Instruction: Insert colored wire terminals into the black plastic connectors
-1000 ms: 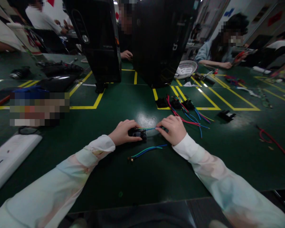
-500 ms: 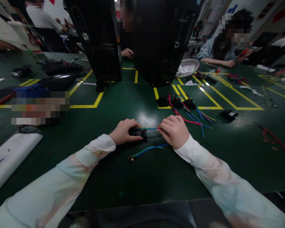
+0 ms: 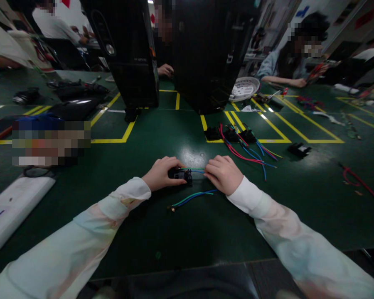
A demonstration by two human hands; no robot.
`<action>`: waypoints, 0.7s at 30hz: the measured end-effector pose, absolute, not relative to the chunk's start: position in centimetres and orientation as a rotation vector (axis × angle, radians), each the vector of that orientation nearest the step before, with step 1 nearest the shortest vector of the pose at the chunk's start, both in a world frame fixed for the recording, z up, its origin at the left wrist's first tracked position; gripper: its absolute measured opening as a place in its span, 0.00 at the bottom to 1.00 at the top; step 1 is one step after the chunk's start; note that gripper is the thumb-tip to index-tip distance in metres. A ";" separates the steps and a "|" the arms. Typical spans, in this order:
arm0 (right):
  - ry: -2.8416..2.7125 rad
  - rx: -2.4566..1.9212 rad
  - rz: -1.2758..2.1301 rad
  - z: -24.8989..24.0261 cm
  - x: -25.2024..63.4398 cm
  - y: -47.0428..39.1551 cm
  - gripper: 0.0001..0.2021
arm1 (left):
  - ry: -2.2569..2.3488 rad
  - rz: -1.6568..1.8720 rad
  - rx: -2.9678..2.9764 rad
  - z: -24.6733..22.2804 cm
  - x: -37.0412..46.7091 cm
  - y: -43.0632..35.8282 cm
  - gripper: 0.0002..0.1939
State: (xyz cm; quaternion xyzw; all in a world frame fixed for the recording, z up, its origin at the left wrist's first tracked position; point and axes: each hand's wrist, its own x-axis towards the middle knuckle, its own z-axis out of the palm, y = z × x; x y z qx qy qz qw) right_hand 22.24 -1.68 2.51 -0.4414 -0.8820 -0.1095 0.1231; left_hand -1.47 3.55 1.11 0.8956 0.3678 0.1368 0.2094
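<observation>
My left hand grips a small black plastic socket housing between thumb and fingers, just above the green tabletop. Green and blue wires run from the housing to the right. Their other ends are pinched in the closed fingers of my right hand; the wire tips are hidden there. Nearer to me, a loose pair of green and blue wires with brass-coloured terminals at the left end lies on the table.
Beyond my right hand, several black housings trail red, blue and yellow wires. Another black housing lies to their right. Two tall black cases stand at the back. A white power strip is at left. A person sits across the table.
My right hand has shifted slightly left and down along the wires, still pinching them. My left hand and the housing have hardly moved.
</observation>
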 end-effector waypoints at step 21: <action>-2.557 -1.241 -0.278 2.9 22.4 -1.7 0.11 | 1.021 0.378 2.476 0.9 -1.5 3.7 0.20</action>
